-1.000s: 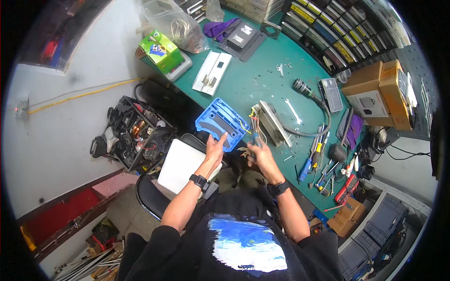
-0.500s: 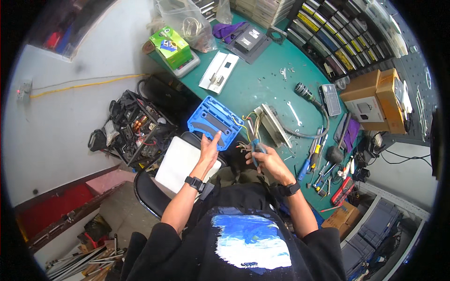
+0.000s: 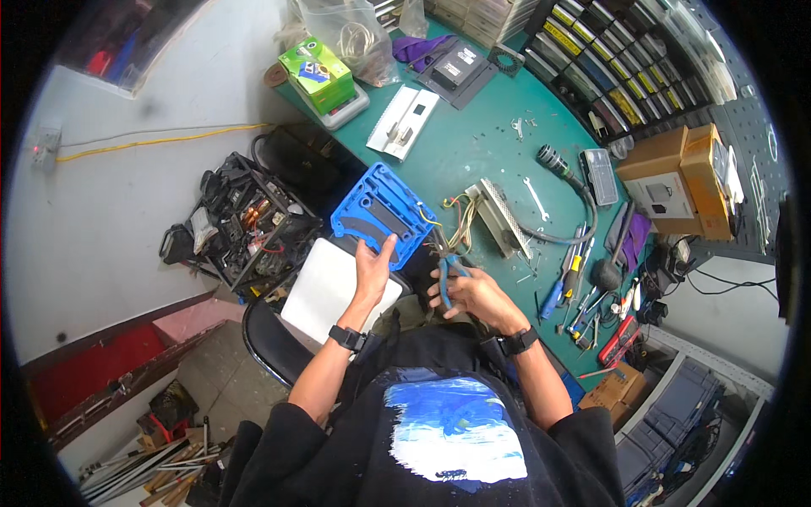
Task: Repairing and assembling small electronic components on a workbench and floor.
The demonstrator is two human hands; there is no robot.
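Observation:
My left hand grips a blue plastic housing by its near edge, thumb on its inner face. Dark grey inserts lie in the moulded recesses. In my right hand is a pair of blue-handled pliers, fingers round the handles, jaws pointing away from me by the housing's right corner. A yellow wire runs at that corner; whether the jaws hold it I cannot make out. Beyond the pliers, a perforated metal case with a bundle of coloured wires lies on the green bench.
A wrench, a flexible-neck lamp, screwdrivers and a red meter lie to the right. A white metal panel and a green box are farther back. A white-topped stool stands below my left hand.
The blue housing has shifted slightly left and away from me. My right hand has turned the pliers and drawn them nearer, with their handles spread wider.

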